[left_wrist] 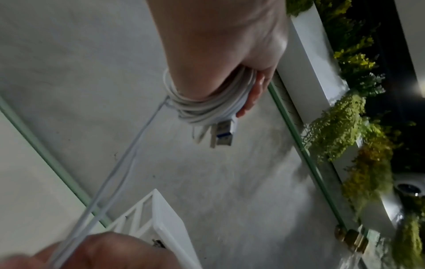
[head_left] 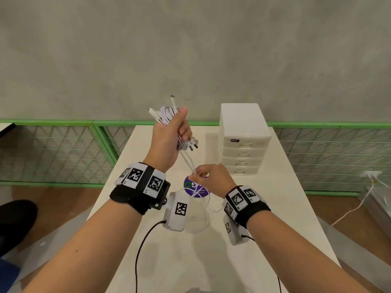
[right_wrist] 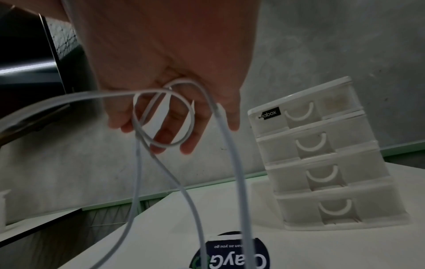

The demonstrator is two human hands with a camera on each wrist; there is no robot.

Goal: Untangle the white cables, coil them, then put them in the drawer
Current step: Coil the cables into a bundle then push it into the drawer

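Coiling step: our left hand point(head_left: 169, 136) grips the bundled white cables point(head_left: 169, 115); our right hand point(head_left: 211, 178) pinches a trailing loop point(right_wrist: 165, 116). Next, we judge: wind the slack, then open a drawer point(head_left: 243, 153).

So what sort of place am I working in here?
Probably an office or workshop corner, indoors: a plain white table against a bare concrete wall, a small white drawer unit on it, and green-framed mesh panels behind.

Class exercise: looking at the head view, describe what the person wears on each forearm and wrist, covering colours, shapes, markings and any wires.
Both forearms are bare, with no sleeves. Each wrist carries a black band topped by white blocks printed with black square code markers. Under each wrist hangs a white boxy camera unit, also bearing a marker, with a thin black cable trailing from it. The right wrist's band matches.
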